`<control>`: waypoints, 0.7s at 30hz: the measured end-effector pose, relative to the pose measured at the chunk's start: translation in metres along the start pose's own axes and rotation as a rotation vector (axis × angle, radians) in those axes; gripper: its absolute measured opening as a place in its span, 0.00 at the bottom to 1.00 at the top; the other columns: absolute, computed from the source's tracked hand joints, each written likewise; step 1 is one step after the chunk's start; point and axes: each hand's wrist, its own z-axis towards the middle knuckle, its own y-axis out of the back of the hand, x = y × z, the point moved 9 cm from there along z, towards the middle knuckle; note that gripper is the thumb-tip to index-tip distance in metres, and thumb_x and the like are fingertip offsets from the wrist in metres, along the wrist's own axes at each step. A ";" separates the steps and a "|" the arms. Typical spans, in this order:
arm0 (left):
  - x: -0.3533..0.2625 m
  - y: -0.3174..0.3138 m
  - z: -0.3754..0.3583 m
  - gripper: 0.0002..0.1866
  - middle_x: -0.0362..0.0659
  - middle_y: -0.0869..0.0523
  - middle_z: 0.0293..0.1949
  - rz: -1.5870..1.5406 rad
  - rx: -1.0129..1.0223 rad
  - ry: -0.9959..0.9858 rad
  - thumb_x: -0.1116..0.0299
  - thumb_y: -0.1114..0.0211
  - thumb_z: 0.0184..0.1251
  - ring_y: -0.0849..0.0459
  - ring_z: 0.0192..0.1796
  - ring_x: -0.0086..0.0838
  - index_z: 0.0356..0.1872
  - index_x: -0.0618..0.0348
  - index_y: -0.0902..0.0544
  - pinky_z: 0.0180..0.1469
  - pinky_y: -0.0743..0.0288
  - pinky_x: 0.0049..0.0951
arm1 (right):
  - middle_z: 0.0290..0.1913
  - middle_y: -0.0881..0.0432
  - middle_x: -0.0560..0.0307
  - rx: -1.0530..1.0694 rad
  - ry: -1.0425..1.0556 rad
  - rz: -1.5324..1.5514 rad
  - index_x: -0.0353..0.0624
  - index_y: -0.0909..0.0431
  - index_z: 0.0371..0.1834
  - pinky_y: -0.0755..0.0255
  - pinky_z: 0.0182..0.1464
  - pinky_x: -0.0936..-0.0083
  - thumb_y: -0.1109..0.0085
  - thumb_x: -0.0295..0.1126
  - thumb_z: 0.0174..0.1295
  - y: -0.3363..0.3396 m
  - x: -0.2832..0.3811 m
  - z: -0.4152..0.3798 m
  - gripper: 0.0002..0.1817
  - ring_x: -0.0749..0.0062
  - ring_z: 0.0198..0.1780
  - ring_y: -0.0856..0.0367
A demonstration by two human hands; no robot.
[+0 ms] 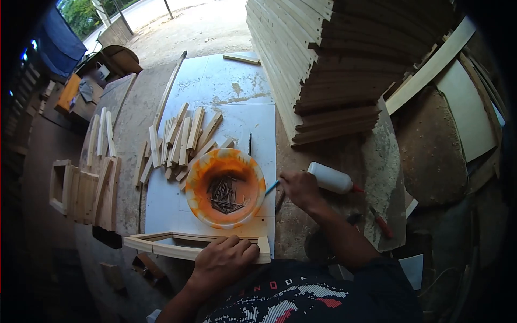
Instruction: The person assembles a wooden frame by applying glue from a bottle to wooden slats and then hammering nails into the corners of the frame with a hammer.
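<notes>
Our worktable [126,116] is broad and weathered, its top worn grey-brown, with a white sheet [245,116] covering the middle, scuffed and stained towards the far end. Beyond it we face bright daylight falling on pale, bare ground [188,35], with green foliage [81,16] at the upper left, near a pale post [100,13] and a low wall [116,33]. On our left, a dark blue cloth [59,40] hangs above shadowed wooden furniture [79,112], and the floor [46,134] there looks brown and dim. On our right, we see a brown slab with rounded corners [431,151] beside a pale panel [467,107], both in shade.
</notes>
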 end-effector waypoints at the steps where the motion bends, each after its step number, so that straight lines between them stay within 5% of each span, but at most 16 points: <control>1: 0.000 0.000 -0.001 0.10 0.37 0.19 0.32 0.009 0.000 0.009 0.62 0.37 0.54 0.19 0.38 0.28 0.34 0.53 0.23 0.41 0.25 0.28 | 0.27 0.18 0.45 -0.004 -0.083 -0.057 0.43 0.21 0.30 0.22 0.36 0.55 0.47 0.34 0.65 0.007 -0.022 -0.014 0.10 0.47 0.32 0.16; 6: 0.001 -0.001 -0.001 0.09 0.37 0.18 0.31 0.022 -0.016 0.003 0.61 0.38 0.60 0.18 0.37 0.28 0.34 0.52 0.24 0.40 0.25 0.29 | 0.30 0.16 0.46 0.010 -0.213 -0.274 0.46 0.20 0.36 0.21 0.35 0.54 0.47 0.34 0.65 -0.026 -0.086 -0.064 0.07 0.47 0.32 0.15; 15: 0.002 0.003 -0.001 0.09 0.38 0.19 0.32 0.015 -0.058 -0.004 0.61 0.38 0.61 0.17 0.38 0.29 0.35 0.53 0.24 0.41 0.25 0.29 | 0.37 0.15 0.47 -0.072 -0.288 -0.260 0.44 0.22 0.39 0.22 0.42 0.54 0.44 0.34 0.65 -0.022 -0.091 -0.076 0.07 0.44 0.41 0.16; 18: 0.003 0.000 -0.002 0.08 0.38 0.18 0.32 -0.003 -0.066 0.000 0.62 0.38 0.60 0.17 0.39 0.29 0.35 0.53 0.24 0.41 0.25 0.29 | 0.34 0.16 0.48 -0.155 -0.174 -0.170 0.40 0.24 0.39 0.22 0.42 0.61 0.44 0.31 0.66 0.004 -0.059 -0.083 0.06 0.52 0.39 0.15; 21: 0.005 -0.002 -0.004 0.08 0.38 0.19 0.32 0.003 -0.071 0.012 0.62 0.37 0.59 0.17 0.39 0.29 0.35 0.53 0.24 0.41 0.25 0.29 | 0.35 0.16 0.50 -0.022 -0.314 0.478 0.38 0.22 0.41 0.23 0.44 0.69 0.41 0.29 0.65 0.022 -0.034 -0.084 0.07 0.60 0.38 0.15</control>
